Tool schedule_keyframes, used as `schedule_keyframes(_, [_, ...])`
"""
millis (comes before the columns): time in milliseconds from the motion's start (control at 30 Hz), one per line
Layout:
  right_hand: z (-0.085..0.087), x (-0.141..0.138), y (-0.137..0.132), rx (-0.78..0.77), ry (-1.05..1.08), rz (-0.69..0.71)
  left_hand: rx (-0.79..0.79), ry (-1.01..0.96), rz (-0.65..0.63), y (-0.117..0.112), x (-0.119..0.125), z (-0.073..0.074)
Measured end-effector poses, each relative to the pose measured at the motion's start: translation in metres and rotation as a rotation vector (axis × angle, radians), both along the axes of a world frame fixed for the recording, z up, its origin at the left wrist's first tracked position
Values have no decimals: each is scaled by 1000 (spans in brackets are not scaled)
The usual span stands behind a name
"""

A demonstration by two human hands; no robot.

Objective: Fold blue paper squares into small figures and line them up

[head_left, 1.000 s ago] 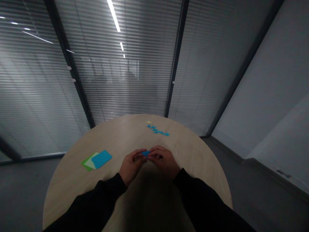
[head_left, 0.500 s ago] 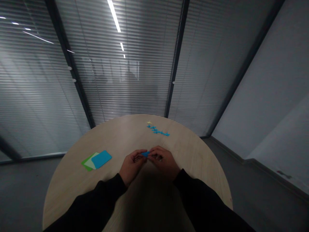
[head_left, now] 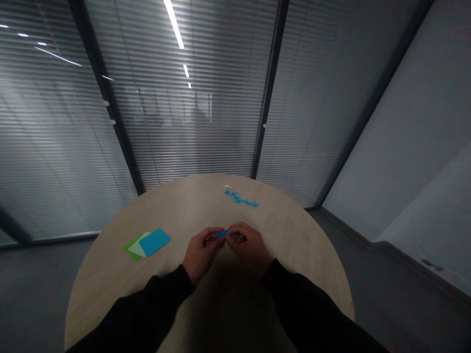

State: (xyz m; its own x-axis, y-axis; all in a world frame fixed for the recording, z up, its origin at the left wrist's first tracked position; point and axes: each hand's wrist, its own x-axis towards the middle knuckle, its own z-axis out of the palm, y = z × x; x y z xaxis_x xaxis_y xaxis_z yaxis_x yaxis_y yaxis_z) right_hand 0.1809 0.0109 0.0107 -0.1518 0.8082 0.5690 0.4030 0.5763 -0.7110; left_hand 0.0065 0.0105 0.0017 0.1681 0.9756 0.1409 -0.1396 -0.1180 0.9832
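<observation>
Between the fingertips of both hands is a small piece of folded blue paper [head_left: 221, 234], mostly covered by the fingers. My left hand [head_left: 200, 251] pinches its left end. From the other side, my right hand [head_left: 250, 245] grips the right end with thumb and forefinger. The two hands nearly meet above the middle of the round table. Beyond them lie several small blue folded paper stars [head_left: 241, 200] in a slanting row, with one yellow folded star [head_left: 227, 186] at its far end.
On the left of the light wooden table [head_left: 110, 274] lies a fanned stack of paper: a blue sheet [head_left: 155, 242] on top, a pale green sheet [head_left: 137, 248] and a green sheet [head_left: 128, 246]. Glass panels with blinds [head_left: 198, 142] stand behind the table, and a white wall [head_left: 412, 162] rises at right.
My right hand has shifted very slightly left, its fingertips covering a little more of the blue paper. My left hand and the things on the table look the same.
</observation>
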Motion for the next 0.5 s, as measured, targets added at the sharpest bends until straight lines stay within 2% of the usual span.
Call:
schedule_keyframes(200, [-4,-5,-1,-226,144,-75,-30,-65,-1,-1,2,0])
schedule_keyframes(500, [-3,-2,0,-129,75,-20,-63,-78,19,-5,4,10])
